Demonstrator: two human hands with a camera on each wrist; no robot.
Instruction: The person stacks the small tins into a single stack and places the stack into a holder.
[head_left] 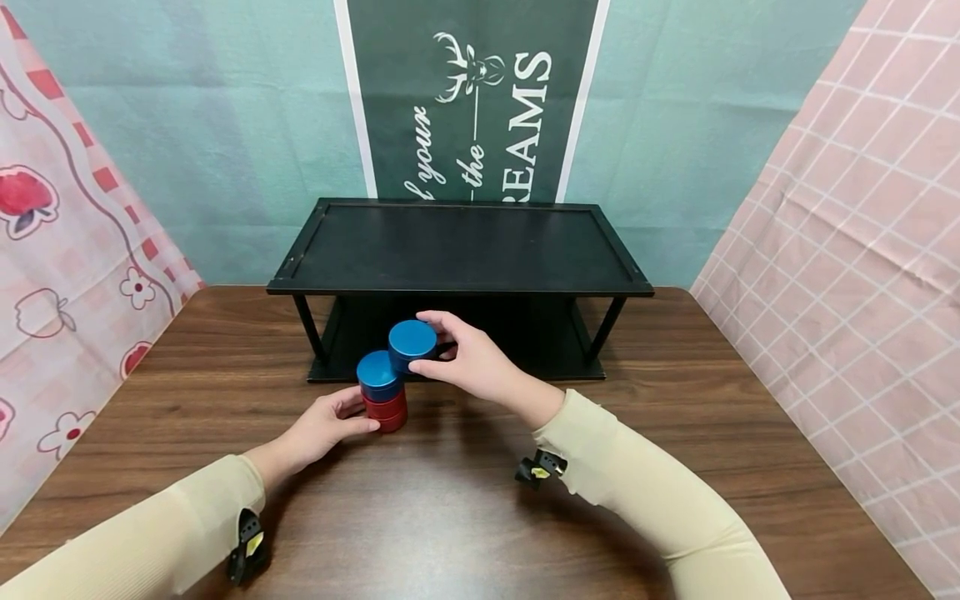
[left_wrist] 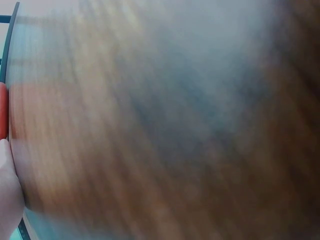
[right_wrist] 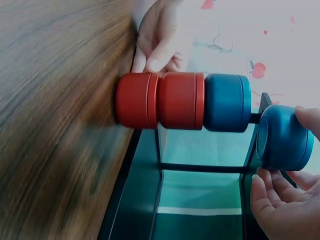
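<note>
Wood-grain bench [head_left: 420, 517] carries black two-tier rack [head_left: 465, 250], teal cloth [head_left: 697, 125] with lettered dark-green panel [head_left: 393, 67] hangs behind, patterned cloths [head_left: 862, 250] flank.

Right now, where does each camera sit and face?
Head: on head, facing forward-down at black rectangular shelf; left hand, right hand, cream sleeves show.
Left wrist: on that wrist, facing blurred brown wooden tabletop; left hand at edge.
Right wrist: on that wrist, facing stacked red and blue cylinders; both hands.
Head, right wrist share cylinders, hands.

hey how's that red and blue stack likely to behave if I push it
The stack would probably tip if pushed high up: it's narrow and three tiers tall. Its tiers might then roll, given their round sides. They look stiff, with crisp outlines.
</note>
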